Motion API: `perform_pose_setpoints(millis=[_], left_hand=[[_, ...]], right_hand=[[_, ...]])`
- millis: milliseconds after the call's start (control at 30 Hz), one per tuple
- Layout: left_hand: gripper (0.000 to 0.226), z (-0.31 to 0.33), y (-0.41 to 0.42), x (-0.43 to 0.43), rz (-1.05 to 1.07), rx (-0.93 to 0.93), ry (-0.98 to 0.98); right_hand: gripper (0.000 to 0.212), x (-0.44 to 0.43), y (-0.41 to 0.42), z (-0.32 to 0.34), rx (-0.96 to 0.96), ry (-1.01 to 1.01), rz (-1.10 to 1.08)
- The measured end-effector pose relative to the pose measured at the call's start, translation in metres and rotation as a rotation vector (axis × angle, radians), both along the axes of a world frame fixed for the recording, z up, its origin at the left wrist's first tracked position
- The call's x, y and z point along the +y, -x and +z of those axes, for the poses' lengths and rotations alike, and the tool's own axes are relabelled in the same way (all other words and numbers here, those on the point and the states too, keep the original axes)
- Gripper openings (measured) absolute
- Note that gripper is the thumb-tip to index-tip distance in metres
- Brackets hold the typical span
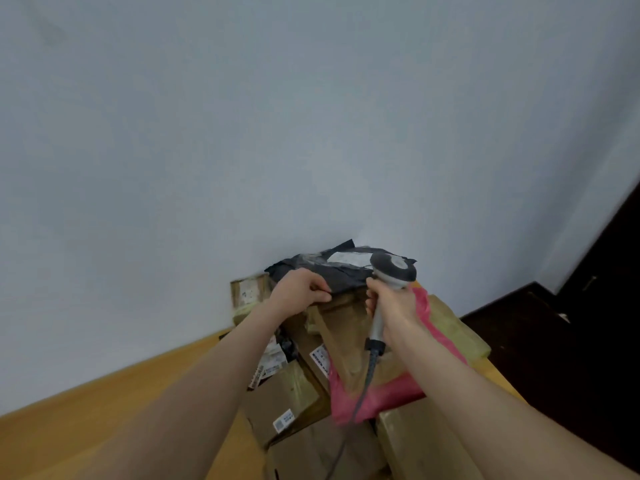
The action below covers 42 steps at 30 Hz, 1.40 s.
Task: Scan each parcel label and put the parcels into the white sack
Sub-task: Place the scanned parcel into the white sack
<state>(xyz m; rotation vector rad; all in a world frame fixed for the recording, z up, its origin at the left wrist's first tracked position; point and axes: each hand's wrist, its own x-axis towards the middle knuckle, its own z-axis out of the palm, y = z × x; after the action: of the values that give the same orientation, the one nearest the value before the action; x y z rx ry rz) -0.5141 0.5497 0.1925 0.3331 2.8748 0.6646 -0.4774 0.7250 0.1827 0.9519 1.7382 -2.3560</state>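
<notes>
A dark grey plastic mailer parcel (341, 271) with a white label (349, 258) on top lies at the far end of a heap of parcels by the wall. My left hand (299, 292) pinches its near edge. My right hand (393, 308) grips the handle of a grey barcode scanner (393, 270), whose dark head sits just over the mailer's right side, close to the label. The scanner's cable (367, 386) hangs down toward me. The white sack is not in view.
Brown cardboard boxes (284, 396) and a pink mailer (374, 396) are piled on a wooden surface (104, 410). A pale wall (277, 133) stands behind the heap. Dark furniture (571, 341) fills the right side.
</notes>
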Motion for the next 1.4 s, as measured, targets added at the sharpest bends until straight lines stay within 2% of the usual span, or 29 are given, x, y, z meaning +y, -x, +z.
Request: perform_pose_setpoints(millis=[67, 133, 300, 333, 367, 400, 467, 533, 600, 667, 767, 833, 933, 1033, 1167, 1300, 1400], left_hand=[[0.015, 0.007, -0.008, 0.014, -0.159, -0.236, -0.036], [0.019, 0.007, -0.021, 0.027, -0.288, -0.401, 0.038], [0.024, 0.003, -0.039, 0.028, -0.286, -0.705, 0.072], [0.023, 0.003, -0.038, 0.023, -0.253, -0.699, 0.032], [0.022, 0.003, -0.035, 0.017, -0.193, -0.580, -0.013], [0.025, 0.003, -0.030, 0.011, -0.094, -0.383, -0.038], [0.049, -0.001, -0.018, -0.001, 0.142, -0.046, -0.047], [0.079, -0.009, -0.009, -0.010, 0.287, -0.020, -0.002], [0.092, -0.020, -0.006, -0.013, 0.348, -0.147, 0.090], [0.083, -0.030, -0.010, -0.015, 0.420, -0.238, 0.040], [0.035, -0.031, -0.022, -0.023, 0.539, -0.164, -0.257], [0.026, -0.021, -0.028, -0.039, 0.605, -0.085, -0.336], [0.016, 0.006, -0.040, -0.076, 0.638, 0.034, -0.338], [0.015, 0.027, -0.058, -0.124, 0.646, 0.099, -0.230], [0.017, 0.037, -0.095, -0.179, 0.577, 0.141, -0.172], [0.018, 0.030, -0.138, -0.225, 0.391, 0.079, -0.056], [0.018, 0.027, -0.166, -0.261, 0.317, 0.071, -0.069]], right_hand=[[0.012, 0.009, 0.002, 0.005, 0.001, -0.066, -0.026], [0.012, 0.017, 0.003, 0.007, -0.002, -0.114, -0.008], [0.025, 0.019, -0.008, -0.004, -0.060, -0.255, 0.154], [0.025, 0.018, -0.012, -0.007, -0.064, -0.295, 0.176], [0.024, 0.017, -0.016, -0.010, -0.063, -0.327, 0.192], [0.024, 0.016, -0.019, -0.013, -0.066, -0.340, 0.202], [0.029, 0.016, -0.024, -0.019, -0.080, -0.338, 0.203], [0.032, 0.018, -0.027, -0.022, -0.086, -0.339, 0.214], [0.033, 0.020, -0.030, -0.025, -0.077, -0.339, 0.228], [0.036, 0.020, -0.033, -0.028, -0.068, -0.342, 0.245], [0.036, 0.017, -0.038, -0.026, -0.057, -0.355, 0.254], [0.024, 0.012, -0.040, -0.017, -0.020, -0.316, 0.266], [0.014, -0.006, -0.042, 0.004, 0.059, -0.234, 0.268], [0.013, -0.040, -0.050, 0.023, 0.125, -0.153, 0.289], [0.016, -0.104, -0.069, 0.032, 0.192, -0.167, 0.379], [0.019, -0.179, -0.092, 0.025, 0.234, -0.351, 0.534], [0.025, -0.232, -0.112, 0.017, 0.221, -0.468, 0.637]])
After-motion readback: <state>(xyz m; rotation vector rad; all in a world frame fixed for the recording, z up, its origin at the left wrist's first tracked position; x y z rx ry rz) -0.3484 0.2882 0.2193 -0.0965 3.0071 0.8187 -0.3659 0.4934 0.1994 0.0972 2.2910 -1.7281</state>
